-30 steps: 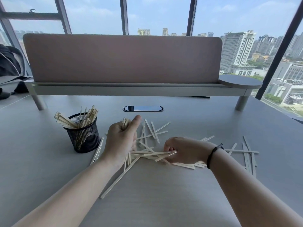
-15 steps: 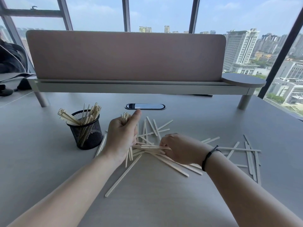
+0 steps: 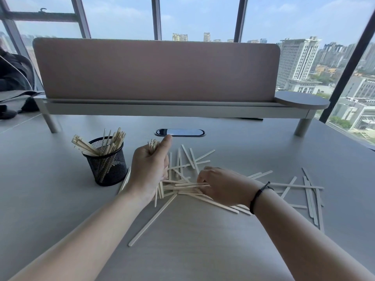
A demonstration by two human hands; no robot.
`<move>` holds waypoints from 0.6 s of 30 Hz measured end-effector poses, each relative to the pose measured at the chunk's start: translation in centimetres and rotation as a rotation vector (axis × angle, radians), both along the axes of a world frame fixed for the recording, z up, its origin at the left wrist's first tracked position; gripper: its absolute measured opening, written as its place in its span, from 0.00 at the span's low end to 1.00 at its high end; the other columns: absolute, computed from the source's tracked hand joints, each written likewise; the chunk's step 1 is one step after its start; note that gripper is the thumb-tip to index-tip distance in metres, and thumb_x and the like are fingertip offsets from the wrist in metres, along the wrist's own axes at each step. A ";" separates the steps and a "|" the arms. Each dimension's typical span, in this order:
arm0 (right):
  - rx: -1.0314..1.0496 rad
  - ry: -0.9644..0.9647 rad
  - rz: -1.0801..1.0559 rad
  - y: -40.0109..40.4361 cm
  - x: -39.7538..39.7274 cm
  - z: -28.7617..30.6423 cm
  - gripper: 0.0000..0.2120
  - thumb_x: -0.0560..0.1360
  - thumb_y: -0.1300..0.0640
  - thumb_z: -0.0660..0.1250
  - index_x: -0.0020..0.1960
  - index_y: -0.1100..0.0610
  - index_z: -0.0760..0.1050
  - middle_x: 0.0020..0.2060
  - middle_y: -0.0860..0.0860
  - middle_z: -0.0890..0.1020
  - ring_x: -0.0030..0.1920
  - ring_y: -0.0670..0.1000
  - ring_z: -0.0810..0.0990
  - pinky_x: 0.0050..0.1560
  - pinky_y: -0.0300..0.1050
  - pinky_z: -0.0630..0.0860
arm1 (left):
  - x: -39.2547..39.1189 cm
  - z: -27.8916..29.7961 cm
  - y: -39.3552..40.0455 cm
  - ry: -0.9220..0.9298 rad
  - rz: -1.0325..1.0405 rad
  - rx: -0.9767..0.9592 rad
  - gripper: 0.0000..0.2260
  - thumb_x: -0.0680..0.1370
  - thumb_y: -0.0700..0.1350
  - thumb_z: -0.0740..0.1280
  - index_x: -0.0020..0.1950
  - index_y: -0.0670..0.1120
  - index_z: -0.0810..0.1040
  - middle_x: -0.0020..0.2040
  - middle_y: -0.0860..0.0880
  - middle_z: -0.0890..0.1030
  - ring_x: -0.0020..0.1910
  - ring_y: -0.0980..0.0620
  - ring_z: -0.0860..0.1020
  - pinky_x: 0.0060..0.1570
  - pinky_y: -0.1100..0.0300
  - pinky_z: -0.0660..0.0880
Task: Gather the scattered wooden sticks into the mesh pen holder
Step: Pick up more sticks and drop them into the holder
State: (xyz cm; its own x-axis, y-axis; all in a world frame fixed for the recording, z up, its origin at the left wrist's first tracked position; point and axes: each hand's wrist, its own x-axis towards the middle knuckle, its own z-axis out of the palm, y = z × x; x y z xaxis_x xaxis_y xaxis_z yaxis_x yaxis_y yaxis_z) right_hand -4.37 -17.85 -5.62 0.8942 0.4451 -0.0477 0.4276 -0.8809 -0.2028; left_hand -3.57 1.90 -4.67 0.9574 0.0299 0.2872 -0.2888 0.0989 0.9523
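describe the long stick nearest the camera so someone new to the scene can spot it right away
Start at the black mesh pen holder on the grey table, then move right and toward the camera, past the left hand. The long stick runs diagonally out of the pile's near edge. Its lower end points at the camera and lies alone on bare table.

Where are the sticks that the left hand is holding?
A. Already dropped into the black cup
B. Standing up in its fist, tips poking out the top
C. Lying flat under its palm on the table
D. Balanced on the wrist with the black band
B: the left hand is curled round a bundle of sticks whose tips poke up beside the thumb, right of the mesh pen holder.
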 end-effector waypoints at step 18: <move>-0.018 0.060 -0.037 0.7 -0.3 -0.2 0.10 0.79 0.50 0.64 0.51 0.57 0.75 0.52 0.56 0.80 0.53 0.59 0.78 0.52 0.51 0.75 | 0.0 -0.1 -0.1 0.011 -0.006 -0.012 0.28 0.81 0.51 0.66 0.25 0.46 0.58 0.22 0.49 0.58 0.23 0.52 0.55 0.27 0.56 0.53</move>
